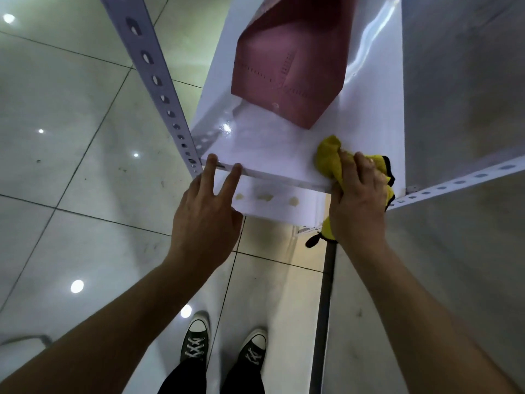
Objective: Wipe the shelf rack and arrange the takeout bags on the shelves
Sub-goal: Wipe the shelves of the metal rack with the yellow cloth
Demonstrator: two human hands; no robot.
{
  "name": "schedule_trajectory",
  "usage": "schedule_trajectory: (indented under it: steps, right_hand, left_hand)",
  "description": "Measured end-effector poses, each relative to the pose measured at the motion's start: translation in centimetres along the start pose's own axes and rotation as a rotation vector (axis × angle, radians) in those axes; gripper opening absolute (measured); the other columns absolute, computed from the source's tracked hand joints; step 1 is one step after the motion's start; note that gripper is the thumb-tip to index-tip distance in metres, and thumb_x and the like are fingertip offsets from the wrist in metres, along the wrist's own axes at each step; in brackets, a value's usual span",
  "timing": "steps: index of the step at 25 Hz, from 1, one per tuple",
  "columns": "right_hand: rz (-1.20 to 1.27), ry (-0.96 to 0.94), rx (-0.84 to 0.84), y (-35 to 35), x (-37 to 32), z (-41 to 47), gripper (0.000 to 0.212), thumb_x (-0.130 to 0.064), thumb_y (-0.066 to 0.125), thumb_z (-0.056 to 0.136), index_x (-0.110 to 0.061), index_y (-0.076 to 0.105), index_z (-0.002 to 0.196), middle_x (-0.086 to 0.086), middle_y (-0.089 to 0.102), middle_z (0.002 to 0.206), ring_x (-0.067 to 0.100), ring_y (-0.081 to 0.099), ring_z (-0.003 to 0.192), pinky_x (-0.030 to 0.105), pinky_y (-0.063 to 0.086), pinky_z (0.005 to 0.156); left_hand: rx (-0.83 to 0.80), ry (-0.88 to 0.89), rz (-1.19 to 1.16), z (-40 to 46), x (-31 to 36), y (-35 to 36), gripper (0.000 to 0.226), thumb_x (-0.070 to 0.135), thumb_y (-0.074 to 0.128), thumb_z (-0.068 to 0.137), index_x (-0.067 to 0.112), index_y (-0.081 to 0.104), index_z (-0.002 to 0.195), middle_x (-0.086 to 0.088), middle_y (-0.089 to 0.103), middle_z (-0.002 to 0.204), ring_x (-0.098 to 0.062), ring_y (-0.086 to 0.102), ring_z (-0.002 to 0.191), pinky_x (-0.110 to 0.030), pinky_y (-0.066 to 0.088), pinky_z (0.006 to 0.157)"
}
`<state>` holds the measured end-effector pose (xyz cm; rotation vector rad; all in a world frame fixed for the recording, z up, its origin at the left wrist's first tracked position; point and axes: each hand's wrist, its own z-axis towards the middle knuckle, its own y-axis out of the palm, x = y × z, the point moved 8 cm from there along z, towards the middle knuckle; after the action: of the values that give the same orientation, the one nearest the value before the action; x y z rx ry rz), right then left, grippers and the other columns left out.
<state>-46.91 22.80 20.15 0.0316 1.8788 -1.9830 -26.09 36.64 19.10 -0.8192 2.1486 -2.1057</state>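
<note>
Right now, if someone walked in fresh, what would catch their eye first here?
Probably the yellow cloth, bunched under the right hand at the front right corner of the white shelf. Next, the pink takeout bag standing farther back on that shelf. The left hand rests two straight fingers on the shelf's front edge, beside the perforated upright.

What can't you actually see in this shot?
All in the head view:
- Top of the pink bag: cut off by the upper edge.
- Part of the yellow cloth: covered by the right hand gripping it.
- Shelves below the top shelf: hidden beneath it.
- Left hand: its underside and thumb are out of sight; two fingertips rest on the shelf edge.
</note>
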Motion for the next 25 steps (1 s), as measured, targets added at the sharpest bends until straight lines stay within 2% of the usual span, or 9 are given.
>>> schedule_trajectory:
  steps: [2, 4, 7, 9, 12, 15, 18, 22, 25]
  right_hand:
    - [-0.029, -0.018, -0.011, 0.0, 0.5, 2.7, 0.052, -0.017, 0.051, 0.098, -0.015, 0.045, 0.149, 0.014, 0.042, 0.153, 0.038, 0.038, 0.137, 0.048, 0.026, 0.115]
    - [-0.053, 0.042, -0.049, 0.2, 1.5, 7.1, 0.053, -0.019, 0.050, 0.097, -0.017, 0.043, 0.150, 0.013, 0.042, 0.152, 0.036, 0.038, 0.137, 0.046, 0.027, 0.115]
    - [-0.008, 0.139, -0.059, -0.4, 2.6, 9.7, 0.054, -0.020, 0.048, 0.098, -0.021, 0.040, 0.152, 0.011, 0.037, 0.156, 0.035, 0.033, 0.142, 0.047, 0.020, 0.119]
    - [-0.008, 0.151, -0.012, -0.2, 1.6, 6.5, 0.055, -0.019, 0.047, 0.097, -0.019, 0.041, 0.152, 0.011, 0.037, 0.156, 0.035, 0.034, 0.141, 0.047, 0.021, 0.118]
    - [-0.023, 0.049, 0.052, 0.1, -1.5, -0.5, 0.056, -0.013, 0.049, 0.095, -0.014, 0.043, 0.150, 0.012, 0.040, 0.155, 0.037, 0.034, 0.142, 0.050, 0.020, 0.118]
    - [-0.002, -0.017, 0.018, 0.7, -2.3, 0.9, 0.050, -0.018, 0.047, 0.099, -0.018, 0.046, 0.149, 0.007, 0.042, 0.153, 0.032, 0.034, 0.142, 0.045, 0.020, 0.119]
    - [-0.042, 0.020, 0.029, 0.6, -2.3, 4.3, 0.048, -0.023, 0.042, 0.100, -0.024, 0.046, 0.147, 0.001, 0.046, 0.150, 0.028, 0.037, 0.140, 0.041, 0.025, 0.116]
    - [0.017, -0.098, 0.149, 1.1, -4.3, -1.1, 0.046, -0.020, 0.041, 0.098, -0.021, 0.053, 0.143, 0.003, 0.052, 0.146, 0.030, 0.042, 0.137, 0.046, 0.028, 0.114]
    - [0.175, -0.199, 0.183, 1.6, -3.9, -5.1, 0.044, -0.014, 0.045, 0.101, -0.015, 0.053, 0.144, 0.007, 0.050, 0.148, 0.031, 0.039, 0.141, 0.048, 0.027, 0.117]
  left_hand:
    - [0.007, 0.019, 0.015, 0.1, 0.1, 0.0, 0.083, 0.025, 0.068, 0.092, 0.024, 0.019, 0.159, -0.018, 0.009, 0.167, -0.038, 0.030, 0.146, -0.048, 0.038, 0.113]
    - [0.020, 0.027, 0.024, 0.1, -0.1, 0.0, 0.084, 0.025, 0.069, 0.091, 0.024, 0.020, 0.159, -0.018, 0.010, 0.167, -0.039, 0.031, 0.146, -0.049, 0.039, 0.111]
    - [0.028, 0.035, 0.016, 0.0, -0.1, 0.2, 0.085, 0.024, 0.070, 0.089, 0.023, 0.021, 0.159, -0.018, 0.010, 0.167, -0.041, 0.032, 0.145, -0.052, 0.041, 0.108]
    - [0.018, 0.025, 0.007, -0.2, -0.1, 0.5, 0.086, 0.024, 0.070, 0.090, 0.024, 0.019, 0.160, -0.017, 0.006, 0.167, -0.041, 0.031, 0.146, -0.052, 0.041, 0.108]
    - [0.022, 0.035, 0.000, -0.3, -0.2, 0.5, 0.088, 0.022, 0.069, 0.090, 0.025, 0.015, 0.160, -0.014, 0.002, 0.168, -0.040, 0.030, 0.146, -0.051, 0.042, 0.108]
    - [0.041, 0.041, -0.003, -0.2, -0.5, 0.7, 0.088, 0.021, 0.069, 0.089, 0.025, 0.016, 0.160, -0.015, 0.004, 0.168, -0.043, 0.032, 0.144, -0.054, 0.042, 0.106]
    - [0.056, 0.051, 0.005, -0.3, -0.7, 1.3, 0.090, 0.020, 0.069, 0.089, 0.025, 0.014, 0.160, -0.015, 0.001, 0.168, -0.044, 0.029, 0.145, -0.054, 0.040, 0.108]
    - [0.056, 0.071, 0.003, -0.5, -0.9, 1.8, 0.090, 0.015, 0.066, 0.089, 0.022, 0.012, 0.161, -0.014, -0.002, 0.168, -0.041, 0.023, 0.149, -0.053, 0.038, 0.109]
    - [0.064, 0.100, 0.017, -0.7, -1.3, 2.0, 0.086, 0.015, 0.064, 0.089, 0.019, 0.016, 0.160, -0.014, 0.001, 0.168, -0.040, 0.020, 0.150, -0.054, 0.037, 0.111]
